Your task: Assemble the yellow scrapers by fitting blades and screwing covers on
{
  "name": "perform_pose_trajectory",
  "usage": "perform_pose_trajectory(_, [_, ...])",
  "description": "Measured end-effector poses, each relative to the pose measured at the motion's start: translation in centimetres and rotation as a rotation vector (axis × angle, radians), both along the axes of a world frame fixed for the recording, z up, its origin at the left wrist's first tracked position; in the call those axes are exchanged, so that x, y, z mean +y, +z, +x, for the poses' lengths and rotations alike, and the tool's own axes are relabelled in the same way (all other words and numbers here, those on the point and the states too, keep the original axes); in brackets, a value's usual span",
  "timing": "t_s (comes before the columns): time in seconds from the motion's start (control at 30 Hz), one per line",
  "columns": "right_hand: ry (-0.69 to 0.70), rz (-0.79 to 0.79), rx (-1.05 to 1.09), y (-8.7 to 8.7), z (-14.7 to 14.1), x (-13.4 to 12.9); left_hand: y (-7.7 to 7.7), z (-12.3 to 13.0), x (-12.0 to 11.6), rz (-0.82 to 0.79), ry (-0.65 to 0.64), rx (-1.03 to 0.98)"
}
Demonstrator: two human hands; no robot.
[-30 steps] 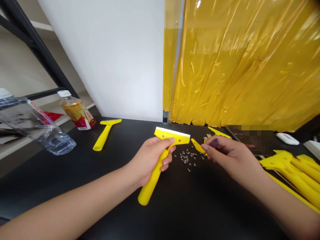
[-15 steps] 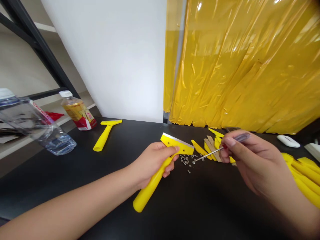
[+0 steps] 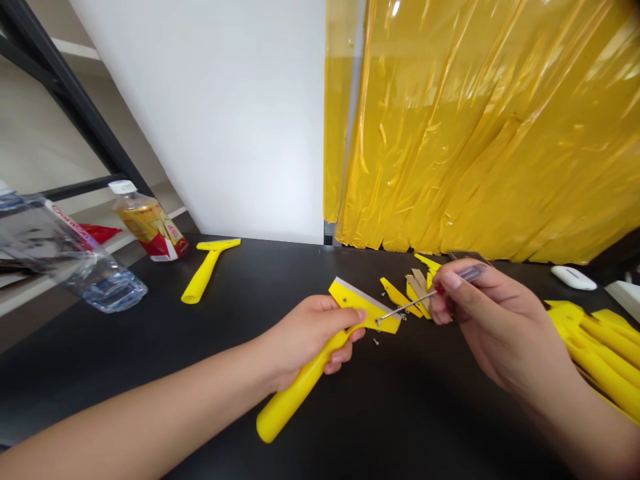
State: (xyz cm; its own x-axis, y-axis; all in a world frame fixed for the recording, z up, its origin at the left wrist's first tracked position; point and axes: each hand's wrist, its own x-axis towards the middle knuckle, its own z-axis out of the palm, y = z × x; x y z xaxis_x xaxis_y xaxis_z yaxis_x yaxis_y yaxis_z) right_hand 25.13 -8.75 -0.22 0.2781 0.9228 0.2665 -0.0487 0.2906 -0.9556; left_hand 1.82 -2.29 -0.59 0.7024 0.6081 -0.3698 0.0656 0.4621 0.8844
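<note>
My left hand (image 3: 320, 333) is wrapped round a yellow scraper (image 3: 295, 393), its thumb pressed on the flat head. A metal blade edge (image 3: 353, 288) shows along the top of that head. In my right hand (image 3: 495, 313) I pinch a screwdriver (image 3: 407, 305) with a dark translucent handle. Its tip meets the scraper head at the right-hand hole, with a small screw (image 3: 379, 322) there. Behind the head lie loose yellow cover plates (image 3: 397, 297). One small screw (image 3: 375, 342) rests on the black table just below the head; other small hardware is mostly hidden.
A second yellow scraper (image 3: 203, 280) lies at the back left, near a drink bottle (image 3: 150, 223) and a large clear bottle (image 3: 107, 283). Several yellow handles (image 3: 600, 347) are piled at right, below a white case (image 3: 573, 277). Yellow plastic film (image 3: 475, 133) hangs behind the table.
The scraper head has tilted and come right and down over the small hardware. The screwdriver tip has moved from above the table onto the head, with a screw at its end.
</note>
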Motion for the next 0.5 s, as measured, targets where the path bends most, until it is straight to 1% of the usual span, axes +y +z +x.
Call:
perform_pose_trajectory(0.27, [0.008,0.004,0.012,-0.23,0.1,0.07,-0.01,-0.07,-0.01,-0.089,-0.036,-0.071])
perform_pose_trajectory(0.5, [-0.001,0.005,-0.007,-0.08,0.28,-0.08,-0.07,-0.02,0.03,-0.065,-0.015,-0.051])
